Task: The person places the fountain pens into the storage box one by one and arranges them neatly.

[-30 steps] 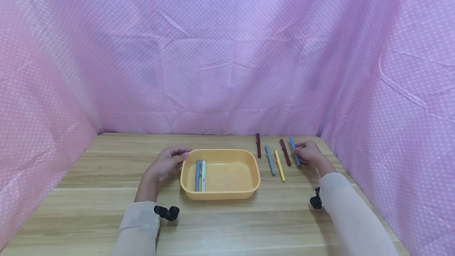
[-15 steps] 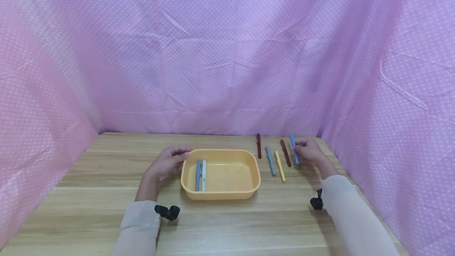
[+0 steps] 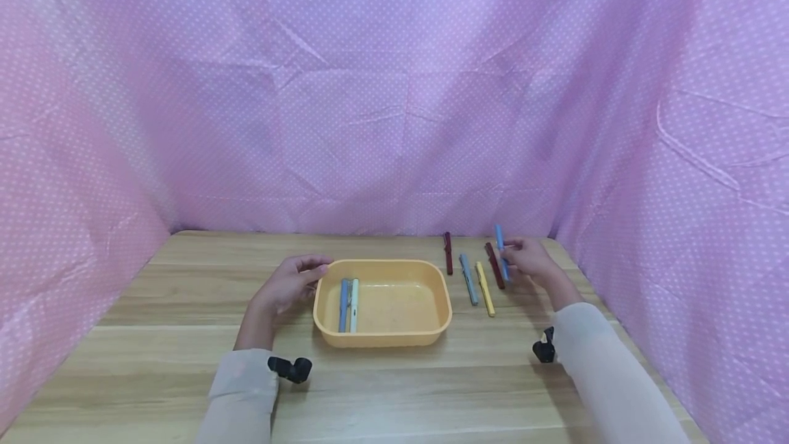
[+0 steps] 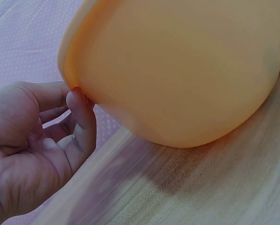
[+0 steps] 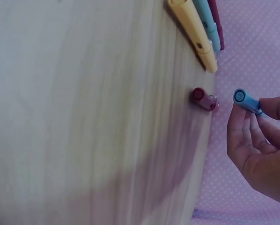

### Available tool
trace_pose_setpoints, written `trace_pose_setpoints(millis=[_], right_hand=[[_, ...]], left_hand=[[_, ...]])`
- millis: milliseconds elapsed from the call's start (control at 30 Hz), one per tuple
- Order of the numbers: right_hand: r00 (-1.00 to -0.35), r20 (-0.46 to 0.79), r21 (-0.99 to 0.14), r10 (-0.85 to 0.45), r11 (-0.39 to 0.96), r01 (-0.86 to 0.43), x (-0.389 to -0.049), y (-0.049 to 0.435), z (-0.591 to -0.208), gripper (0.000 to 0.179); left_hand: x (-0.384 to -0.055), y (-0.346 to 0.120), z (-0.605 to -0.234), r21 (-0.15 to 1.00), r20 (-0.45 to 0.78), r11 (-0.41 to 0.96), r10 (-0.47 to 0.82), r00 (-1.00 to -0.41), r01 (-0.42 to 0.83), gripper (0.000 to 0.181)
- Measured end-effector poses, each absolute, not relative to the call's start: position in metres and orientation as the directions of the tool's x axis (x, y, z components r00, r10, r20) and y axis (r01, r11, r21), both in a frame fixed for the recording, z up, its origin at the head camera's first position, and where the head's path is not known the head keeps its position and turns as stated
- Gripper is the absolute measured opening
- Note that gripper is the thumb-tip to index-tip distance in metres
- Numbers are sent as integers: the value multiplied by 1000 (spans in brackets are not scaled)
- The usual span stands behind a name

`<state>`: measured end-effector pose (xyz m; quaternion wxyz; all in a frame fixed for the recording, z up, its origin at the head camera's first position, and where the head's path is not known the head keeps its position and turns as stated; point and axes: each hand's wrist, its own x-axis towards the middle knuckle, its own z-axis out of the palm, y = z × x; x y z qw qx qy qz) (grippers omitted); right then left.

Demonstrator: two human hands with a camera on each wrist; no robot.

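My right hand [image 3: 531, 260] pinches a blue pen [image 3: 500, 236] between thumb and fingers, and the right wrist view shows the blue pen [image 5: 246, 100] held off the table. Close to its left lies a dark red pen [image 3: 495, 266]. Further left on the wood are a yellow pen [image 3: 485, 289], a grey-blue pen [image 3: 469, 279] and another dark red pen [image 3: 448, 253]. My left hand [image 3: 291, 284] grips the yellow tray [image 3: 388, 340] by its left back corner; the left wrist view shows the thumb at the rim. Inside the tray, a blue pen [image 3: 343, 305] and a white pen [image 3: 354, 305] lie side by side.
The wooden table [image 3: 394, 396] ends at the back against a pink-purple dotted cloth [image 3: 370, 122], which also hangs at both sides. Black cameras sit at the left wrist [image 3: 291, 368] and the right wrist [image 3: 545, 346].
My right hand has lifted the blue pen off the table and carried it a little left, beside the dark red pen. The left hand and the tray have stayed in place.
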<state>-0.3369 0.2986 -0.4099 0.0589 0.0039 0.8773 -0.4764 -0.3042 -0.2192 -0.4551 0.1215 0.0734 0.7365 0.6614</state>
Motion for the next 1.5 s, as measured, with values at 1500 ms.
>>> trace_pose_setpoints(millis=[1500], right_hand=[[-981,-40,-899,-189,436,-48,-313,199,-373,49]], left_hand=[[-312,-230,-455,990,-94,127,304,-948,-57,37]])
